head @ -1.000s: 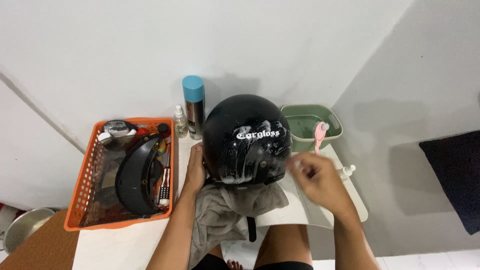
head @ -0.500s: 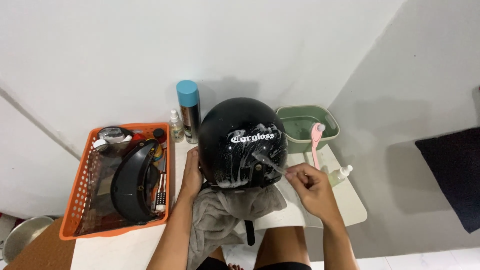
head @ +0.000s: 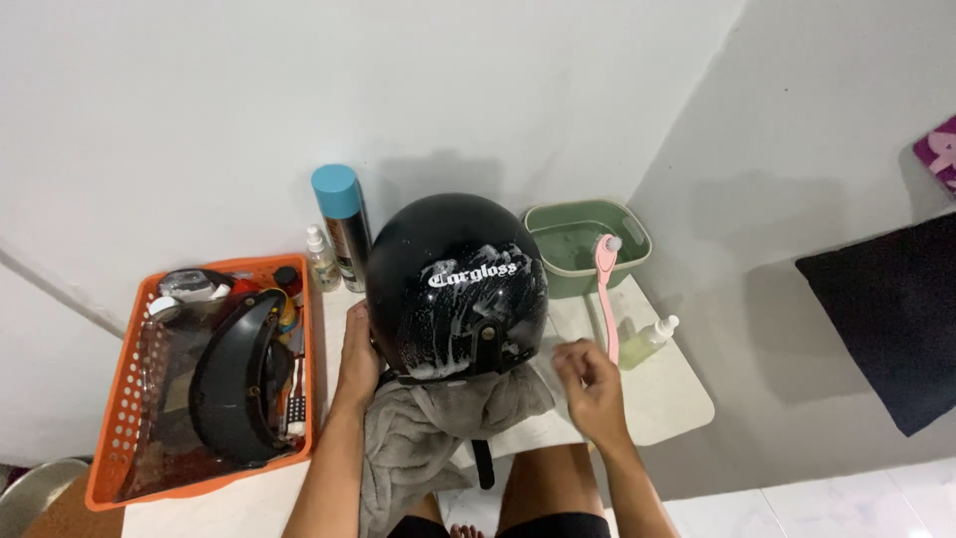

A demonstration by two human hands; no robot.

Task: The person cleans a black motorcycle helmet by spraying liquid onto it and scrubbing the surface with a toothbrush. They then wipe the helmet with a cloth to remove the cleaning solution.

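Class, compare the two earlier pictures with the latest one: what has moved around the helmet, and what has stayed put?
The right hand has come away from the black helmet, dropping toward the table's near edge; whether it holds anything is unclear. The left hand still steadies the helmet's side. The pink brush stays propped on the green tub; the orange basket is unchanged.

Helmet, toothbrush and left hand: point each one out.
Helmet [head: 453,284]: head view, on the top of the black shell.
Toothbrush [head: 604,294]: head view, on the pink handle where it leaves the green tub.
Left hand [head: 357,359]: head view, on the back of the hand against the helmet's side.
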